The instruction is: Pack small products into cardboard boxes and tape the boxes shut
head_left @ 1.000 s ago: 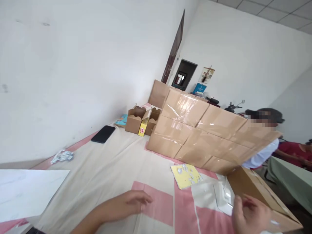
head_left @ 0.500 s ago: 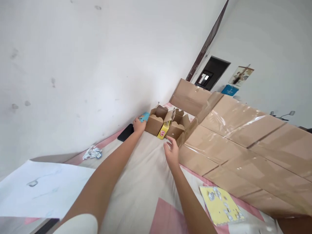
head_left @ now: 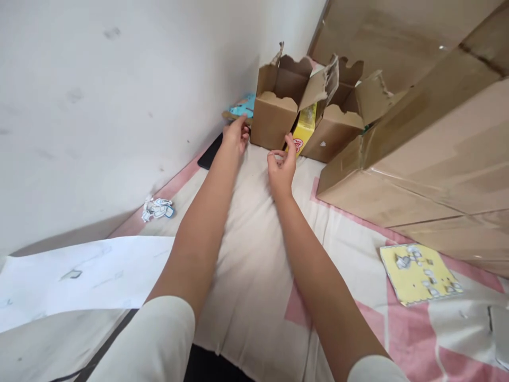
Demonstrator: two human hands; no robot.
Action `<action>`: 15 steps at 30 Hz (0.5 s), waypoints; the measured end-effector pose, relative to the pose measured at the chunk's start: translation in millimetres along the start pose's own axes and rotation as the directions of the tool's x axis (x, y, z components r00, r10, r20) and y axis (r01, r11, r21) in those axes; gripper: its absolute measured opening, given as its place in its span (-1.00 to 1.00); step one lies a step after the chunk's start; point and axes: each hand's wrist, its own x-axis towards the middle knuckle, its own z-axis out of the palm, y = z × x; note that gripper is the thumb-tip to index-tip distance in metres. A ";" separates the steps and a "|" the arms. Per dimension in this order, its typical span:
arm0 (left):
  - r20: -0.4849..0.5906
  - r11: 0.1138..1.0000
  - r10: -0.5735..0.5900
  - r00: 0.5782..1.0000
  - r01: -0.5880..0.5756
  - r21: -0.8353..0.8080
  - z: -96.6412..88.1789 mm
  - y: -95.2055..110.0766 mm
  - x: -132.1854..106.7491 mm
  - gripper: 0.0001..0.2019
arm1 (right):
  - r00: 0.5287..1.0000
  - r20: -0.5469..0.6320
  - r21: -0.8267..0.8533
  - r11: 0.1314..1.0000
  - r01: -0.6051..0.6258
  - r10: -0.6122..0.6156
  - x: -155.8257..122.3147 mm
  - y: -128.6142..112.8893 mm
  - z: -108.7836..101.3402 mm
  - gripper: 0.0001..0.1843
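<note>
Boxes of brown cardboard (head_left: 274,124), topless with scalloped edges, stand side by side on the cream-and-pink cloth (head_left: 254,233), between the white wall (head_left: 119,116) and the taped brown cardboard partition (head_left: 429,159), which presumably limit sideways shift. The narrow yellow carton with a round red-and-white emblem (head_left: 307,119) is slotted between the boxes, whose walls probably keep it standing. The flat light-blue printed item with a tan edge (head_left: 243,107) lies between the wall and the nearer box, apparently confined by both. Left grip: the left hand (head_left: 237,135) has its fingers curled at the tan edge; contact appears likely, but the fingertips are partly hidden, so whether they are clamped cannot be told. Right grip: the right hand (head_left: 283,164) has thumb and index finger moderately apart with nothing visible between them; the index fingertip overlaps the carton's lower end, contact unconfirmed.
</note>
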 end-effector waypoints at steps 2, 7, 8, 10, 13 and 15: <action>0.036 1.000 0.007 0.999 -0.007 -0.009 2.3 -1.7 2.3 -0.66 | 1.000 0.026 0.010 1.000 -0.012 0.012 2.5 0.5 -0.7 -0.09; 0.161 0.978 0.095 0.982 -0.123 0.171 5.9 2.6 -8.4 -0.47 | 0.996 0.082 0.034 0.999 -0.020 0.017 4.2 -0.8 -4.3 -0.07; 0.188 0.969 0.100 0.977 -0.138 0.203 5.8 4.6 -11.5 -0.48 | 0.996 0.088 0.040 0.999 -0.029 0.026 4.2 -1.1 -4.8 -0.08; 0.220 0.957 0.118 0.968 -0.170 0.234 5.2 8.7 -17.4 -0.53 | 0.995 0.090 0.041 0.998 -0.040 0.036 4.0 -1.3 -5.2 -0.09; 0.212 0.938 0.195 0.958 -0.245 0.244 4.4 14.8 -23.1 -0.63 | 0.994 0.102 0.025 0.999 -0.037 0.034 3.2 -1.1 -4.6 -0.04; 0.204 0.927 0.231 0.951 -0.279 0.249 4.2 18.4 -23.8 -0.66 | 0.993 0.110 0.029 0.998 -0.055 0.052 2.2 -1.4 -4.2 0.04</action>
